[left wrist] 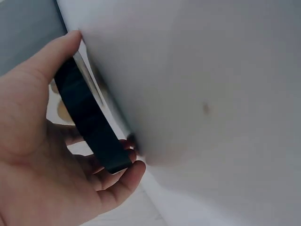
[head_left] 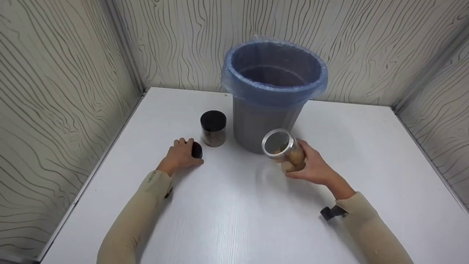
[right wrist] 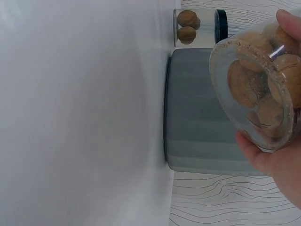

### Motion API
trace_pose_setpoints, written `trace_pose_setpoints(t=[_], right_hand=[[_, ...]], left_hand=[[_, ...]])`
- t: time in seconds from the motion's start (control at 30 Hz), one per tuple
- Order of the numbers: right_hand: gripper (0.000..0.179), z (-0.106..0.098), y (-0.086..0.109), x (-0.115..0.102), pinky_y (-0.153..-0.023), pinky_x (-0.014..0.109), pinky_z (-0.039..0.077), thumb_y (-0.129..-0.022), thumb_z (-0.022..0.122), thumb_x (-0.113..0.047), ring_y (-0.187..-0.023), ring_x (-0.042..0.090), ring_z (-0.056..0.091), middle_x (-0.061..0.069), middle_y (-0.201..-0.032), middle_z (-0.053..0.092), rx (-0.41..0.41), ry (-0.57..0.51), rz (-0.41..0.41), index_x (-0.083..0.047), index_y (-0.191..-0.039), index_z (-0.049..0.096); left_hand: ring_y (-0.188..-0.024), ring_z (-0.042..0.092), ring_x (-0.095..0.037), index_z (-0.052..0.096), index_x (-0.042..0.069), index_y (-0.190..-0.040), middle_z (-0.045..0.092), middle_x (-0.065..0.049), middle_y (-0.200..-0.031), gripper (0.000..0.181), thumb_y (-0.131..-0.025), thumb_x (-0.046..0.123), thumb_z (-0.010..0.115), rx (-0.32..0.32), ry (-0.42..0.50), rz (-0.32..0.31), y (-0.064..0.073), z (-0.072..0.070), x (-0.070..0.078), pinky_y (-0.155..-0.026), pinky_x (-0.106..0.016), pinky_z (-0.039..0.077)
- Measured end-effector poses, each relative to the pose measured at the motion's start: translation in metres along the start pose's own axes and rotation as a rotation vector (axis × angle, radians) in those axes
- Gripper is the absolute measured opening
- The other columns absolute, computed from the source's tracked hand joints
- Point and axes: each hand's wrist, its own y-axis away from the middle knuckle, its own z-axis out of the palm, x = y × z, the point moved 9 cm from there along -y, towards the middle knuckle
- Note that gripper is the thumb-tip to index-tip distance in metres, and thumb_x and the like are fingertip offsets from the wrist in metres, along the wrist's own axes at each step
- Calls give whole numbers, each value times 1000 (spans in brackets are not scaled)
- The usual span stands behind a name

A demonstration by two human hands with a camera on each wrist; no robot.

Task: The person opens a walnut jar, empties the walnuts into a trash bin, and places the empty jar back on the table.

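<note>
My left hand [head_left: 180, 154] grips a round black jar lid [head_left: 197, 150] by its rim, low over the white table at the left. In the left wrist view, the thumb and fingertips hold opposite edges of this lid [left wrist: 91, 115], which stands close to the tabletop. My right hand [head_left: 313, 167] holds a clear, lidless jar [head_left: 287, 152] in front of the bin, its mouth tipped forward and left. Several walnuts [right wrist: 270, 110] lie inside, seen through the jar bottom in the right wrist view.
A grey bin [head_left: 265, 124] with a blue plastic liner [head_left: 274, 96] over its rim stands at the back of the table. Left of it is a second jar [head_left: 213, 134] with a black lid, upright, with walnuts [right wrist: 186, 34] inside. Wood-patterned panels [head_left: 183, 44] enclose the table.
</note>
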Motion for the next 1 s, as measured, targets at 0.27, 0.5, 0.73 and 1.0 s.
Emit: trace_pose_setpoints(t=[0.27, 0.5, 0.73, 1.0], right_hand=[[93, -1, 0, -3, -97, 50, 33, -63, 88, -8, -119, 25, 44, 13, -132, 47, 0, 0, -18, 0, -140, 34], [94, 2, -3, -5, -97, 51, 33, -63, 87, -6, -119, 28, 43, 20, -133, 46, -13, -19, -27, 3, -140, 34], [95, 4, -4, -3, -98, 51, 33, -63, 87, -5, -120, 29, 43, 25, -134, 44, -25, -30, -19, 3, -141, 33], [95, 4, -5, -2, -97, 49, 35, -65, 86, -7, -121, 26, 44, 21, -136, 44, -40, -36, -24, -2, -143, 32]], left_hand=[[-114, 39, -42, 37, -2, -137, 42, -29, -124, 84, -79, 48, 70, 4, 32, -46, -7, -6, -11, -92, -56, 37], [-117, 38, -43, 35, -5, -139, 41, -30, -127, 85, -81, 49, 68, 25, 20, -83, -13, -8, -15, -94, -57, 35], [-119, 36, -45, 33, -9, -140, 39, -32, -129, 90, -81, 51, 67, 34, 6, -96, -15, -9, -15, -93, -58, 35], [-122, 34, -48, 28, -8, -143, 36, -34, -133, 94, -81, 51, 67, 20, 16, -92, -15, -10, -15, -94, -58, 34]])
